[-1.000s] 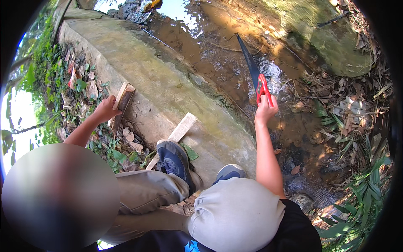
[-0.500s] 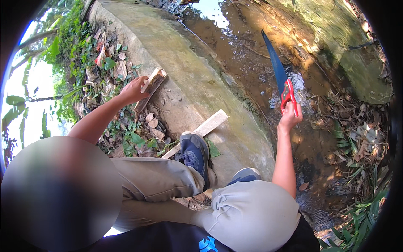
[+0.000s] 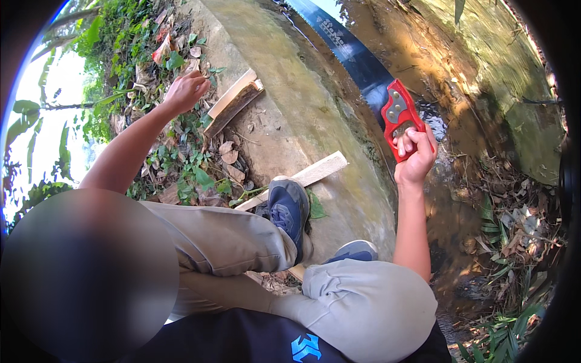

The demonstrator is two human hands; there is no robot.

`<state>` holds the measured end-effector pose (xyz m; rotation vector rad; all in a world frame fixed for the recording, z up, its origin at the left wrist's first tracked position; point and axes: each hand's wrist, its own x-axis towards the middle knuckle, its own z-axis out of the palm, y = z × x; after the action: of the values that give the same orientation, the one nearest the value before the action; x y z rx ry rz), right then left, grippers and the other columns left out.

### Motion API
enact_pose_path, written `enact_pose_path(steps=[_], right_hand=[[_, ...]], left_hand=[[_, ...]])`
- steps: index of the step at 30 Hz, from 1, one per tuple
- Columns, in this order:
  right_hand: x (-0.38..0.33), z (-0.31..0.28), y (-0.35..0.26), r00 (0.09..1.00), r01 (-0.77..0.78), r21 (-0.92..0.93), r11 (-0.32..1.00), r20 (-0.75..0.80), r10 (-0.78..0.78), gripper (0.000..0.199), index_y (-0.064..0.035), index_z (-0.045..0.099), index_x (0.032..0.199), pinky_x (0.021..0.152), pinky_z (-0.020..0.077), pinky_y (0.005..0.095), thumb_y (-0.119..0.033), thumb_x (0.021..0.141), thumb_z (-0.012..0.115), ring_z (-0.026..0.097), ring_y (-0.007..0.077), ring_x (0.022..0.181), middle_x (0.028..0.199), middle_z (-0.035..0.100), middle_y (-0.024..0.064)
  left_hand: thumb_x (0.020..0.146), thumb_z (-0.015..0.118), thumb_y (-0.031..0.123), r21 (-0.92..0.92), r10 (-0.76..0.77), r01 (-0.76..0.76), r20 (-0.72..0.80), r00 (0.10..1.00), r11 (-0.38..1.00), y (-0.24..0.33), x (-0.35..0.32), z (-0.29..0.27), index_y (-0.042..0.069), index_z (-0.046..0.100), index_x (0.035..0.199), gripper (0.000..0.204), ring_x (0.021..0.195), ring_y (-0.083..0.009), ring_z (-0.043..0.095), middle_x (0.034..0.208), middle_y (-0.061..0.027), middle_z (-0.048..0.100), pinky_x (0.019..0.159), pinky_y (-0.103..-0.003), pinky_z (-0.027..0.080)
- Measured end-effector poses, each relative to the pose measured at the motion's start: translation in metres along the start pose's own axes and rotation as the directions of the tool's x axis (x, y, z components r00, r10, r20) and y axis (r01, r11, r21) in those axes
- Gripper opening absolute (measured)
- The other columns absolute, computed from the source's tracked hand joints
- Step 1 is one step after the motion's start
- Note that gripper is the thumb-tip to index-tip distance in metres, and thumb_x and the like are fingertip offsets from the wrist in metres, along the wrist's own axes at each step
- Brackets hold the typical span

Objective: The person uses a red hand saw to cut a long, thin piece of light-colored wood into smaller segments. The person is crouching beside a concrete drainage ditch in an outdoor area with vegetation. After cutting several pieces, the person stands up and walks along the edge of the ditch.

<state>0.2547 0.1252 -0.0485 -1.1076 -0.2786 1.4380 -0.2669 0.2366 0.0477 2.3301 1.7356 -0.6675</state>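
My right hand [image 3: 416,154] is closed around the red handle of a hand saw [image 3: 357,63]. The saw's dark, wide blade points up and to the left, raised over the edge between the concrete and the muddy water. Off to the left, my left hand [image 3: 186,92] is empty, its fingers loosely bent and apart from the wood. Just to its right lie short wood pieces [image 3: 233,104], pale on top with a rough, bark-brown side, resting on the concrete. My left shoe [image 3: 287,209] is on a pale wooden strip [image 3: 318,169] that sticks out past it.
A sloping concrete ledge [image 3: 272,91] runs beneath my feet. Muddy shallow water [image 3: 448,206] lies to its right, with a mossy slab [image 3: 514,91] beyond. Dry leaves and green creepers [image 3: 175,145] cover the ground at left.
My left hand has let go of the short wood pieces and moved a little up and left. The saw has swung leftward and come closer, its blade now tilted over the ledge's edge.
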Motion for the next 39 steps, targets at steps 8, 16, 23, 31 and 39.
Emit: enact_pose_path(steps=[8, 16, 23, 31, 39], right_hand=[[-0.095, 0.114, -0.036, 0.842, -0.518, 0.200, 0.832, -0.049, 0.537, 0.010, -0.0104, 0.052, 0.082, 0.067, 0.0440, 0.0323, -0.018, 0.088, 0.054, 0.040, 0.0108, 0.048, 0.057, 0.042, -0.0034], [-0.145, 0.197, 0.069, 0.675, -0.722, 0.236, 0.650, 0.033, 0.737, 0.006, -0.0081, 0.049, 0.083, 0.067, 0.0460, 0.0320, -0.011, 0.080, 0.053, 0.045, 0.0160, 0.056, 0.063, 0.046, 0.0022], [-0.189, 0.232, 0.149, 0.647, -0.753, -0.070, 0.654, -0.258, 0.717, 0.048, -0.0034, 0.053, 0.126, 0.094, 0.0450, 0.0344, -0.019, 0.084, 0.070, 0.059, 0.0218, 0.107, 0.117, 0.062, 0.0092], [-0.198, 0.239, 0.062, 0.515, -0.762, -0.573, 0.303, -0.253, 0.819, 0.084, -0.0184, 0.030, 0.156, 0.113, 0.0275, 0.0537, -0.041, 0.085, 0.068, 0.029, 0.0335, 0.146, 0.161, 0.029, 0.0163], [-0.333, 0.353, -0.168, 0.440, -0.886, -0.205, 0.415, -0.091, 0.894, 0.091, -0.0228, 0.024, 0.159, 0.108, 0.0319, 0.0578, -0.076, 0.088, 0.041, 0.042, 0.0303, 0.136, 0.152, 0.041, 0.0135]], left_hand=[[0.106, 0.030, 0.051, -0.212, -0.457, 0.436, -0.062, 0.887, 0.875, 0.029, -0.066, 0.022, 0.004, 0.066, 0.079, 0.066, 0.077, -0.0409, 0.065, 0.087, -0.0188, 0.066, 0.076, -0.054, 0.050], [0.095, 0.062, 0.036, -0.450, -0.573, 0.703, 0.409, 0.710, 0.551, 0.113, -0.231, 0.080, 0.015, 0.069, 0.103, 0.023, 0.092, -0.0390, 0.070, 0.098, -0.0155, 0.073, 0.078, -0.050, 0.054], [0.095, 0.071, 0.025, -0.708, -0.419, 0.694, 0.596, 0.685, 0.129, 0.215, -0.392, 0.077, 0.003, 0.060, 0.123, 0.037, 0.077, -0.0154, 0.069, 0.098, -0.0114, 0.072, 0.069, -0.033, 0.055], [0.104, 0.051, 0.039, -0.657, -0.360, 0.659, 0.753, 0.551, -0.367, 0.210, -0.407, -0.053, 0.004, 0.038, 0.150, 0.059, 0.108, -0.0287, 0.064, 0.126, -0.0210, 0.062, 0.094, -0.040, 0.050], [0.106, 0.035, 0.050, -0.960, -0.350, 0.261, 0.280, 0.894, -0.101, 0.259, -0.328, -0.270, 0.001, 0.040, 0.150, 0.066, 0.148, -0.0328, 0.032, 0.155, -0.0216, 0.040, 0.120, -0.040, 0.024]])
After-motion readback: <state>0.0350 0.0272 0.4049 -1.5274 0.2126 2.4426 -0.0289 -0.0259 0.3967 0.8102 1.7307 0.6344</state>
